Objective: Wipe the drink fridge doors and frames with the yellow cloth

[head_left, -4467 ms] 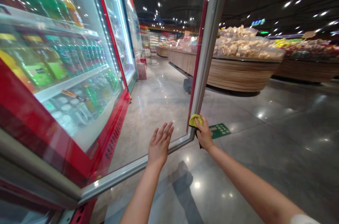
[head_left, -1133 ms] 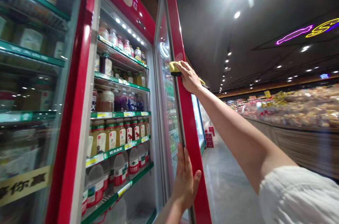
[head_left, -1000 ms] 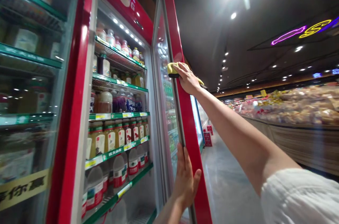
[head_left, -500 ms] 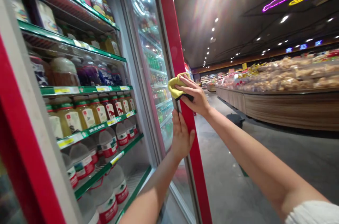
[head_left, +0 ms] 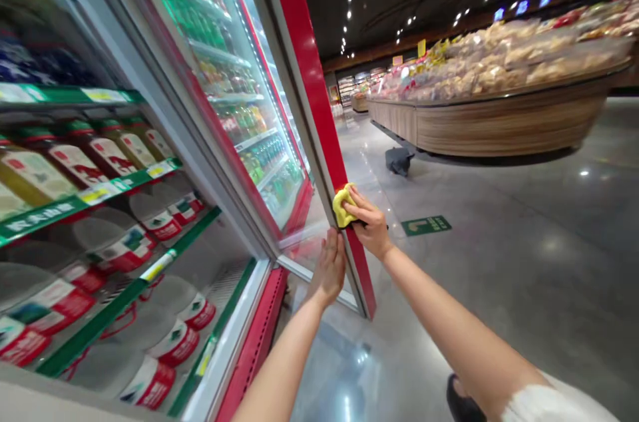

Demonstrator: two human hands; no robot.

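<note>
A glass cooler door (head_left: pixel 309 126) with a red outer frame stands swung open in the middle of the view. My right hand (head_left: pixel 370 222) is closed on a yellow cloth (head_left: pixel 344 206) with a dark part beneath it, pressed on the door's red edge in its lower half. Just below and to the left, my left hand (head_left: pixel 329 269) lies against the inner side of the frame, fingers stretched out and together. Part of the cloth is hidden by my right fingers.
To the left, cooler shelves (head_left: pixel 124 302) hold juice bottles (head_left: pixel 80 156) and large clear jugs (head_left: pixel 174 339). Beyond the door, a wood-sided display (head_left: pixel 479 126) carries bagged goods. On the grey floor are a dark bag-like object (head_left: pixel 398 160) and a green floor sign (head_left: pixel 426 225).
Both hands have slid down along the door frame, the cloth moving with my right hand. The view has tilted downward, showing the door's bottom and more floor.
</note>
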